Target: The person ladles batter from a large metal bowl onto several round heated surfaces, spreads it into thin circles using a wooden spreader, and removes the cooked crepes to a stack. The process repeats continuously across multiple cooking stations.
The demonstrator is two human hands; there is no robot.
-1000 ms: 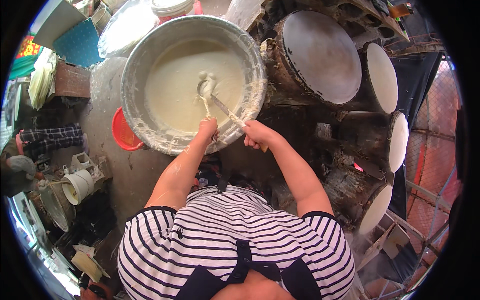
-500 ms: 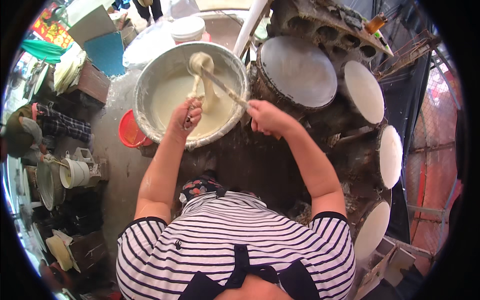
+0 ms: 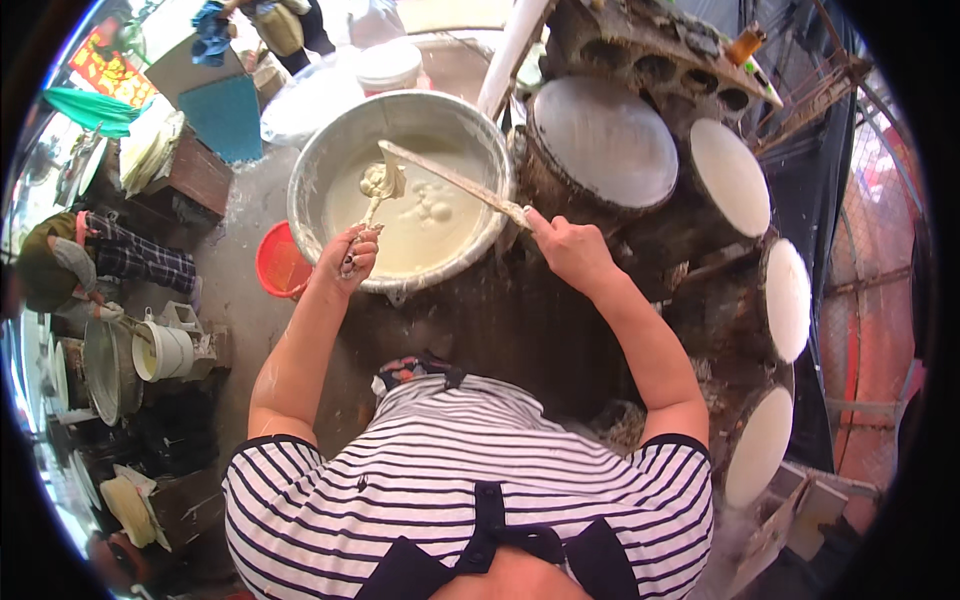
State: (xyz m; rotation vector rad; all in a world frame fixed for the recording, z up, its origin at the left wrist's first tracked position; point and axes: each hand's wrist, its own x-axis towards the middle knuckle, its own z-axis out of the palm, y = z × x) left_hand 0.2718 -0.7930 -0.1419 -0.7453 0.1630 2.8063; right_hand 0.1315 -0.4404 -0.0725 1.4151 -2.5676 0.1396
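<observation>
A large metal basin [image 3: 303, 205] of pale, creamy batter [image 3: 420, 248] stands in front of me. My left hand [image 3: 346, 256] is closed around the handle of a batter-coated ladle [image 3: 383, 182], its head over the batter inside the basin. My right hand [image 3: 573, 252], just past the basin's right rim, grips the end of a long, flat wooden stick [image 3: 450, 178]. The stick slants across the basin, its far tip beyond the ladle head. Rounded lumps or bubbles show on the batter to the right of the ladle.
A red bucket [image 3: 281, 262] stands left of the basin. To the right are several round griddles [image 3: 606, 140] on dark stands. A white lidded tub [image 3: 390, 66] sits behind the basin. At far left a person [image 3: 60, 262] works by a white bucket [image 3: 163, 350]; another stands at the top.
The ladle has come down toward the batter, and the thick stream falling from it is gone. My right hand has moved right, and the stick no longer crosses the ladle head.
</observation>
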